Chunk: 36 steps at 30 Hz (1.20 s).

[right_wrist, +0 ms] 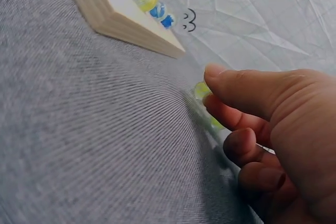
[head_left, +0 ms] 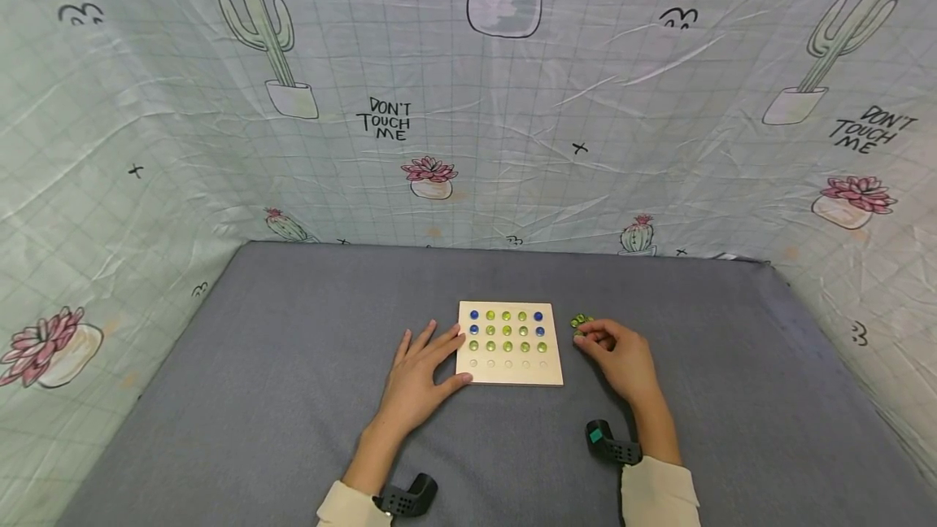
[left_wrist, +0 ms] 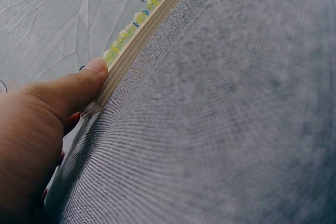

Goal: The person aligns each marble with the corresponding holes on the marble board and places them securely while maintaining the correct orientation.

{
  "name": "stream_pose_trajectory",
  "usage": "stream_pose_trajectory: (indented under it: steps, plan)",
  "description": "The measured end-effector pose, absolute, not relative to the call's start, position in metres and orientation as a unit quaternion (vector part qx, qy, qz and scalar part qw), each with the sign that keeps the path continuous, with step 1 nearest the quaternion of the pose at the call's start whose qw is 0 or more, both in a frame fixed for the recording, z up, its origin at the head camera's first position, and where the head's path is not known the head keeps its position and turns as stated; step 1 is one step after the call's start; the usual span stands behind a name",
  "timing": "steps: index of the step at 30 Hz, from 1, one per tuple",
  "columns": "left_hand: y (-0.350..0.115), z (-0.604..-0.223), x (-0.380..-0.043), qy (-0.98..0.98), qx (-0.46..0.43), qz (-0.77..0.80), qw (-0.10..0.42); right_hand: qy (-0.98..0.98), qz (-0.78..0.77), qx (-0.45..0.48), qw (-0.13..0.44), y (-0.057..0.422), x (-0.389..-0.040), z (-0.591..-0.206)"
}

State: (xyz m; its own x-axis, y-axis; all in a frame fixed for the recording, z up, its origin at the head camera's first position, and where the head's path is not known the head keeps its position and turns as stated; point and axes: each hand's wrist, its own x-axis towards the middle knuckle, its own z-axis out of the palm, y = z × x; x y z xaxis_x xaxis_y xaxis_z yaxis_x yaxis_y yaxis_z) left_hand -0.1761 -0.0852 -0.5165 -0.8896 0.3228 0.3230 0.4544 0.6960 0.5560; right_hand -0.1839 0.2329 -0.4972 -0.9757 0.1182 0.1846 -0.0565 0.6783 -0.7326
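Observation:
A pale wooden board (head_left: 510,376) lies flat on the cloth, with rows of marbles in its hollows. Blue marbles (head_left: 474,315) sit at both ends of its two far rows. Yellow-green marbles (head_left: 507,330) fill the rest of those rows and the third row; the nearest row shows bare hollows. My left hand (head_left: 413,387) rests at the board's left side, fingers spread, thumb touching the near-left corner. To the board's right, my right hand (head_left: 622,358) pinches a yellow-green marble (right_wrist: 201,90) between thumb and index finger. Beside those fingertips lie several loose green marbles (head_left: 581,320).
Grey cloth (head_left: 293,364) covers the table. A patterned fabric sheet (head_left: 498,120) rises behind it and along both sides. Black wrist devices sit on the left wrist (head_left: 410,496) and the right wrist (head_left: 613,446).

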Motion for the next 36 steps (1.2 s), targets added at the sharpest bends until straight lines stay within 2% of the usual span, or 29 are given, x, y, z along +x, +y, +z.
stream_pose_trajectory:
  steps: [14,36]
  plan:
    - [-0.085,-0.516,-0.175,-0.914,-0.211,-0.332,0.101,-0.906,0.405,0.02,0.124,0.224,-0.184,-0.491]
    - [-0.086,-0.517,-0.174,-0.915,-0.214,-0.327,0.101,-0.904,0.414,0.062,0.089,0.195,-0.185,-0.484]
